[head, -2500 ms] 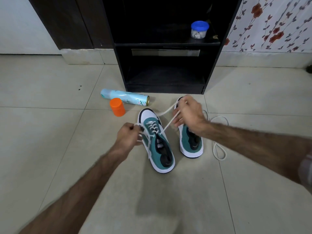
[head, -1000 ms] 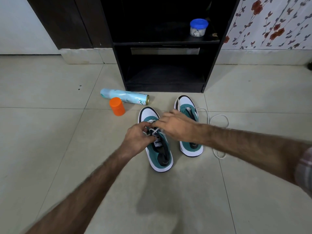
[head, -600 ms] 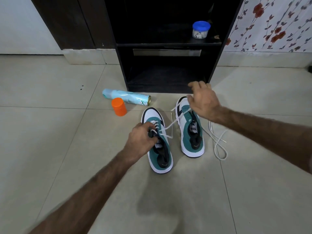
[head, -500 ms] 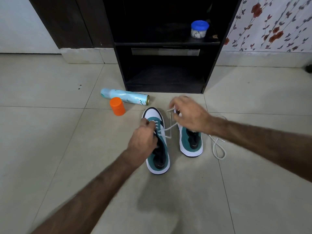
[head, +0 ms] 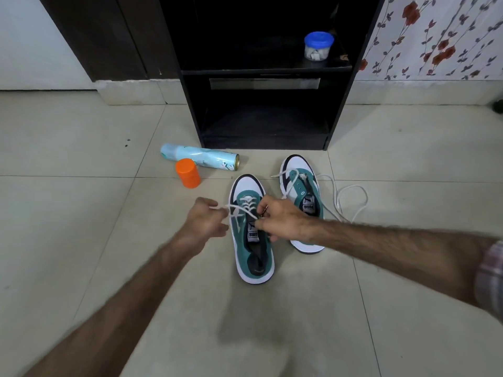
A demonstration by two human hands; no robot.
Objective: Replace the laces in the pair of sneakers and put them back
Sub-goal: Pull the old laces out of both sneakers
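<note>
From the head camera, you look down at a pale tiled floor (head: 81, 240). Two green and white sneakers stand side by side on it, toes pointing away from you.

The left sneaker (head: 251, 235) is the nearer one. A white lace (head: 246, 206) crosses its lower holes in a few rows. Your left hand (head: 205, 221) is just left of this shoe. Its fingers are curled, and its grip pinches one end of the lace, which runs tight from the shoe to your fingertips. Your right hand (head: 283, 220) lies over the shoe's right side, near the tongue. Its fingers are curled too, and its grip holds the other end of the same lace close to the holes.

The right sneaker (head: 300, 186) stands just beside the first, a bit farther from you. Your right wrist hides part of it. Its own lace (head: 345, 202) is only through the holes nearest the toe. The rest lies loose on the floor in loops to the right of the shoe.

A black shelf unit (head: 261, 77) stands behind the shoes. A small jar with a blue lid (head: 317, 46) sits on its upper shelf. On the floor to the left, a light blue spray can (head: 198, 160) lies on its side. An orange cap (head: 187, 172) stands just in front of it. A wall with red flowers (head: 435, 36) is at the right.
</note>
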